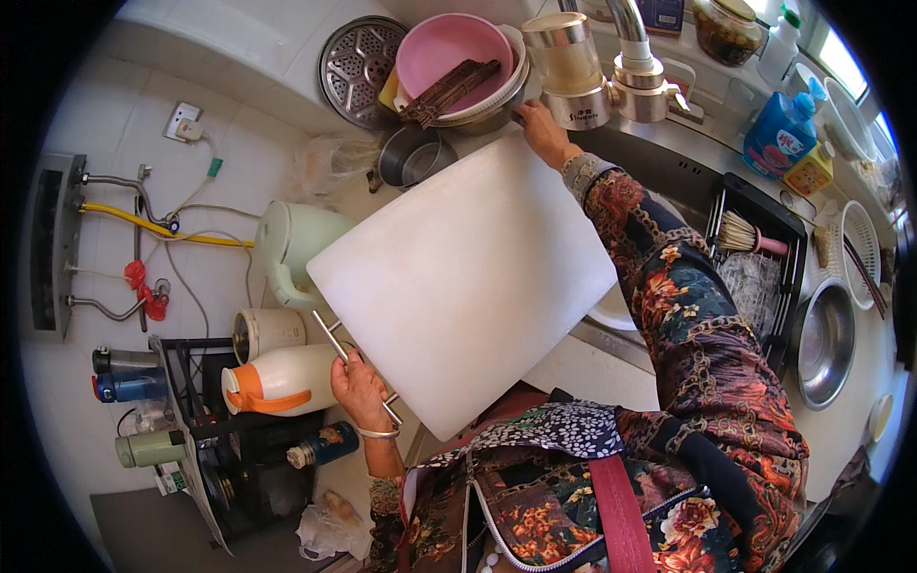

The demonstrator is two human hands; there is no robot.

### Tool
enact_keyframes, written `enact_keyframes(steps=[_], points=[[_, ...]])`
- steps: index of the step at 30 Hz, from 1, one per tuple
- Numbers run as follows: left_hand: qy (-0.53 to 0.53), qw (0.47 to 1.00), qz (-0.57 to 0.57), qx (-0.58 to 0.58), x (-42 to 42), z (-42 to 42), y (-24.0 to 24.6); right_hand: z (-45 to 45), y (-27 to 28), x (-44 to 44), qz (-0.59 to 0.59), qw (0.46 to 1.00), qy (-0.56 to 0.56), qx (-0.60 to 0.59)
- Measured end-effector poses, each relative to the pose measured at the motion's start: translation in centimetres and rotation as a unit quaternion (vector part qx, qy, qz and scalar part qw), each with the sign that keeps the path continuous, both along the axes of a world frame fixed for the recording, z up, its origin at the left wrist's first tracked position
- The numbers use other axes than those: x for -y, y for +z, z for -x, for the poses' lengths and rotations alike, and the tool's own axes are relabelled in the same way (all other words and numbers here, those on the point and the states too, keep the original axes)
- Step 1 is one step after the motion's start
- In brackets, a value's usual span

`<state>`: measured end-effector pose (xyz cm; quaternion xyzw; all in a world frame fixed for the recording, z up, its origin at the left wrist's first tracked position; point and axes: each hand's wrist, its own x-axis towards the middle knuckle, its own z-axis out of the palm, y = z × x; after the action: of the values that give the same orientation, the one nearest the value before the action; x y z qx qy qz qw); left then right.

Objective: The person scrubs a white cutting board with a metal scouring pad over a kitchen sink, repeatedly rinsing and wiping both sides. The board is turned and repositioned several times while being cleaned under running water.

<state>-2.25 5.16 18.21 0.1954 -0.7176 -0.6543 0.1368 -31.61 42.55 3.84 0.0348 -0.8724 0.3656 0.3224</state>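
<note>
A large white cutting board is held up at a slant in front of my body. My left hand is closed around the metal bar handle on the board's left edge. My right hand reaches past the board's far corner to the side of a steel bowl. The fingertips are partly hidden there, so whether they grip the bowl or only touch it is unclear. Stacked in that bowl are a white basket and a pink basin, with a bundle of brown sticks on top.
A tap with a filter overhangs the sink on the right. A black drying rack holds a brush. On the left stand a green kettle, a white-and-orange thermos jug and a bottle rack. A steam plate leans on the wall.
</note>
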Motion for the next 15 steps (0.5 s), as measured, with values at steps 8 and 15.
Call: enact_keyframes(steps=[8, 15], points=[[0.006, 0.999, 0.034, 0.011, -0.5, -0.6, 0.3, -5.0, -0.2, -2.1, -0.101, 0.979, 0.104, 0.145], [0.01, 1.0, 0.019, -0.004, -0.3, -1.0, 0.5, -19.1, -2.8, -4.5, -0.143, 0.97, 0.118, 0.154]])
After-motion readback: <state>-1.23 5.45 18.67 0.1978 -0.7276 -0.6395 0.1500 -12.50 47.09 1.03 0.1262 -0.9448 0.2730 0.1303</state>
